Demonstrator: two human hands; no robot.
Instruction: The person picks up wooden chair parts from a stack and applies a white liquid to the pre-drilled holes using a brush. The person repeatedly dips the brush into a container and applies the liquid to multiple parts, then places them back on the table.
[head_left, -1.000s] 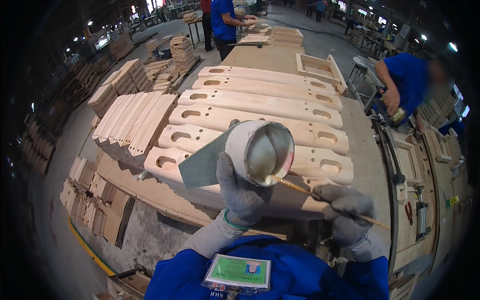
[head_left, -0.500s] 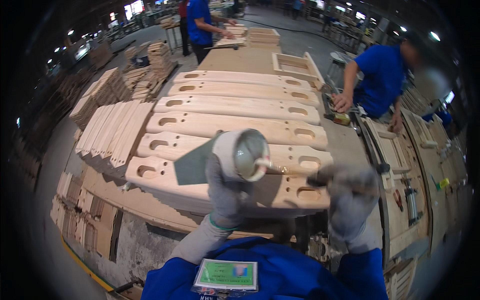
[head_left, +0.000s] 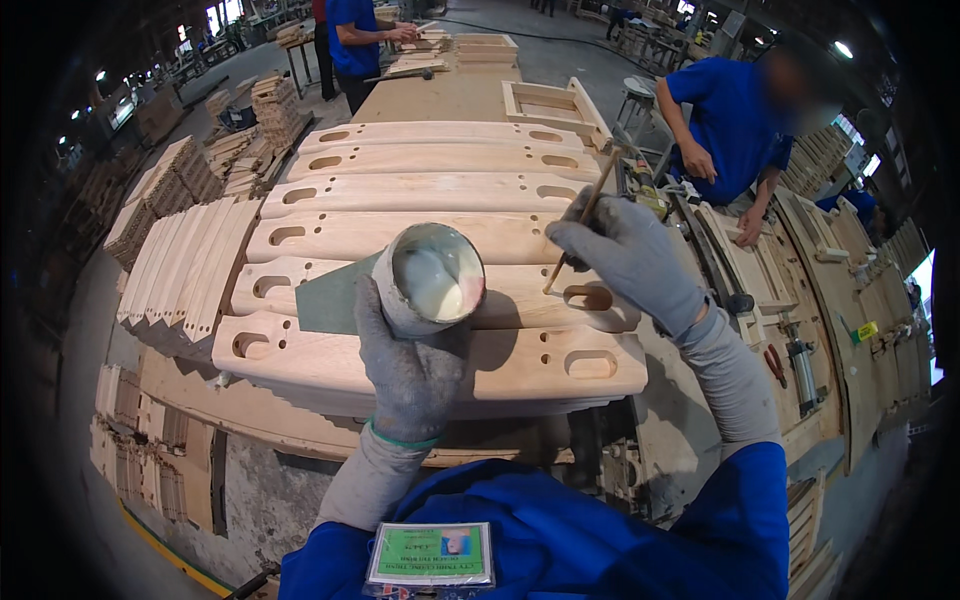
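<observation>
My gloved left hand point(head_left: 415, 375) grips a pale cup point(head_left: 398, 308) holding milky white glue-like liquid, its mouth tilted toward me. A flat dark-green sheet point(head_left: 328, 300) sticks out left of the cup, over the boards; whether my fingers hold it too is hidden. In my gloved right hand point(head_left: 630, 250) is a thin wooden stick point(head_left: 598, 190), its lower end down at the small holes beside a slot in the second-nearest board point(head_left: 380, 285). The nearest board point(head_left: 420, 365) lies just below the cup. Each board has an oval slot and small round holes near both ends.
Slatted wood pieces point(head_left: 190, 260) are stacked at the left. A wooden frame point(head_left: 560, 105) lies at the far right of the table. One co-worker in blue point(head_left: 725, 130) stands at the right bench, another point(head_left: 355, 45) at the far end. Pliers point(head_left: 775, 365) rest on the right bench.
My right hand has moved up and away from me, taking the stick out of the cup to the board's holes. The cup has shifted slightly left.
</observation>
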